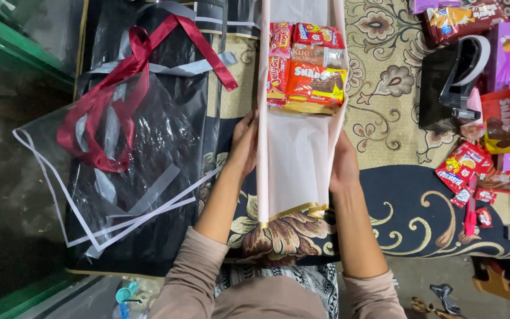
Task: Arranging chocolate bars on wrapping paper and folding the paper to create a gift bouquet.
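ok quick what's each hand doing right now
Left hand: pressed on the left folded-up edge of the pale pink wrapping paper; the grip cannot be told.
Right hand: flat against the paper's right edge, fingers hidden.

Snack packets [307, 66] lie on the wrapping paper [296, 159], which runs down the middle of the carpet [385, 118]. Clear plastic sheets [119, 177] with a ribbon [107, 100] lie left; a tape dispenser [453, 82] and more snack packs [503, 118] lie right.
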